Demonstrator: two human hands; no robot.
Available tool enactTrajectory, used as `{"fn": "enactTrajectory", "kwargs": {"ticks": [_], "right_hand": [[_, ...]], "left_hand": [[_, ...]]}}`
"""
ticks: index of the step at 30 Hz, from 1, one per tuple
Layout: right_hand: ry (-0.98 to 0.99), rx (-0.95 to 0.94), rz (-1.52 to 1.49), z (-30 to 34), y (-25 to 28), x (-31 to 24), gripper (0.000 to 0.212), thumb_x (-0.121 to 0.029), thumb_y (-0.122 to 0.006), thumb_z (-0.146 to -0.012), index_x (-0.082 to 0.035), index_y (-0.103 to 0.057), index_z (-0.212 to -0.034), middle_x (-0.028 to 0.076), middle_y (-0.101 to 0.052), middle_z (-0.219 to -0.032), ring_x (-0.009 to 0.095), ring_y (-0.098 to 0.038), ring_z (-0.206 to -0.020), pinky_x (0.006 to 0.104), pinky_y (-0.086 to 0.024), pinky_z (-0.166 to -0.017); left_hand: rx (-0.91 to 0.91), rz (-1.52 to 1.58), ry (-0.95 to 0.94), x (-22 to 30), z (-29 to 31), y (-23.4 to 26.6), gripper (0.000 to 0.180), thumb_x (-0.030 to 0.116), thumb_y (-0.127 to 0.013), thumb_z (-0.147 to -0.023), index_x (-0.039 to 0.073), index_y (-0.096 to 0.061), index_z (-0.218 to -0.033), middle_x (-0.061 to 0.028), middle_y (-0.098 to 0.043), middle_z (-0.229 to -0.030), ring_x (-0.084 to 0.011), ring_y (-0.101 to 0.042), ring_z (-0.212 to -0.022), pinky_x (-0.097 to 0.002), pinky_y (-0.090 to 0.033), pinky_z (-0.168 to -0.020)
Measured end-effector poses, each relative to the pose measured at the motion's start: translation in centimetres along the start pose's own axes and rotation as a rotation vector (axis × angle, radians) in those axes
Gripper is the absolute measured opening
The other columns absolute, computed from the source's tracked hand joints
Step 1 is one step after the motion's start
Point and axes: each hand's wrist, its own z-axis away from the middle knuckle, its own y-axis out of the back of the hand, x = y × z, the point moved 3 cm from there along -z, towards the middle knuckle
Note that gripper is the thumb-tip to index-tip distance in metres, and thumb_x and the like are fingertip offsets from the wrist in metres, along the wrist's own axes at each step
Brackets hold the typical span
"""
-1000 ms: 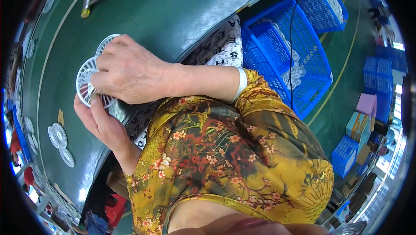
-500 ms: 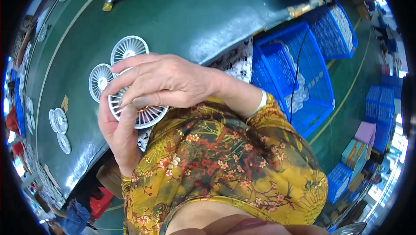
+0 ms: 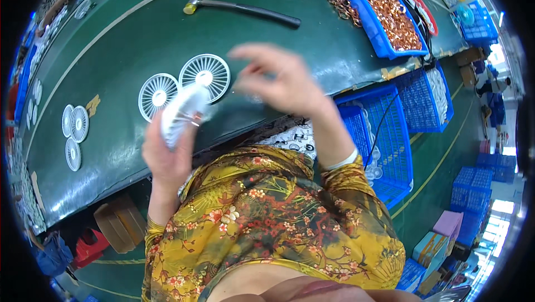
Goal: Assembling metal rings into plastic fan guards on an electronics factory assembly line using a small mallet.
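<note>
My left hand [image 3: 169,154] grips a white spoked wheel [image 3: 186,107], tilted up and blurred by motion. A copper-coloured bit [image 3: 197,118] shows at its hub side. Beyond the held wheel, two more white spoked wheels lie on the green table: one at left [image 3: 159,97] and one at right [image 3: 204,76]. My right hand [image 3: 278,82] hovers over the table to the right of them, smeared by motion. Its thumb and forefinger are apart, and nothing shows between them.
A hammer [image 3: 245,8] with a yellow-faced head lies at the back. A blue bin [image 3: 365,15] full of copper rings stands at the far right, loose rings beside it. Blue crates [image 3: 398,162] sit below the table's right edge. Small wheels [image 3: 79,123] lie at left.
My right hand has left the wheel and moved right, its fingers spreading. My left hand has tilted the wheel up. The view has swung right, showing more of the copper ring bin.
</note>
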Motion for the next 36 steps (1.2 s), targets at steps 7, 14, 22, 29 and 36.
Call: {"fn": "enactTrajectory", "kwargs": {"ticks": [7, 14, 22, 29, 36], "right_hand": [[-0.534, 0.432, 1.224, -2.5, 17.4, 9.8, 0.044, -0.039, -0.063, -0.083, -0.005, -0.063, -0.111, 0.021, -0.067, -0.1, 0.038, -0.064, -0.093, 0.0479, -0.051, -0.082], [-0.335, 0.35, 0.825, -2.6, 17.0, 11.7, 0.031, -0.031, -0.065, -0.088, 0.0, -0.069, -0.09, 0.016, -0.067, -0.08, 0.023, -0.063, -0.073, 0.0343, -0.048, -0.07], [-0.382, 0.471, 1.267, -2.8, 19.1, 11.9, 0.041, -0.042, -0.053, -0.093, -0.003, -0.068, -0.092, 0.023, -0.066, -0.083, 0.041, -0.064, -0.079, 0.0494, -0.049, -0.07], [-0.298, 0.398, 1.244, -1.8, 15.2, 10.0, 0.027, -0.029, -0.063, -0.084, -0.002, -0.06, -0.084, 0.021, -0.065, -0.084, 0.04, -0.063, -0.081, 0.0476, -0.049, -0.07], [-0.032, 0.576, 0.503, -0.9, 9.6, 6.7, 0.014, -0.012, -0.073, -0.081, -0.001, -0.065, -0.086, 0.009, -0.065, -0.086, 0.013, -0.063, -0.072, 0.0263, -0.052, -0.063]], "left_hand": [[0.401, -0.312, 0.233, -6.5, -0.2, 5.6, 0.032, 0.005, -0.053, -0.095, 0.0, -0.05, -0.127, -0.0149, -0.06, -0.118, -0.024, -0.062, -0.102, -0.034, -0.048, -0.089], [0.015, -0.394, 0.237, -7.5, 1.0, 5.3, 0.047, 0.03, -0.069, -0.081, 0.011, -0.057, -0.122, -0.0187, -0.049, -0.134, -0.0402, -0.038, -0.13, -0.0541, -0.026, -0.106], [0.194, -0.909, 0.338, -14.6, 0.2, 14.8, 0.062, 0.044, -0.069, -0.079, 0.004, -0.055, -0.124, -0.0206, -0.056, -0.124, -0.0369, -0.048, -0.12, -0.0478, -0.038, -0.098], [0.084, -0.833, 0.611, -22.5, 1.6, 18.8, 0.063, 0.046, -0.062, -0.086, 0.003, -0.05, -0.131, -0.0242, -0.053, -0.13, -0.0361, -0.052, -0.12, -0.0424, -0.041, -0.1], [0.51, -0.769, 0.617, -20.1, 2.1, 20.1, 0.038, 0.039, -0.054, -0.094, 0.005, -0.064, -0.107, -0.0134, -0.068, -0.086, -0.0263, -0.066, -0.076, -0.0381, -0.05, -0.07]]}}
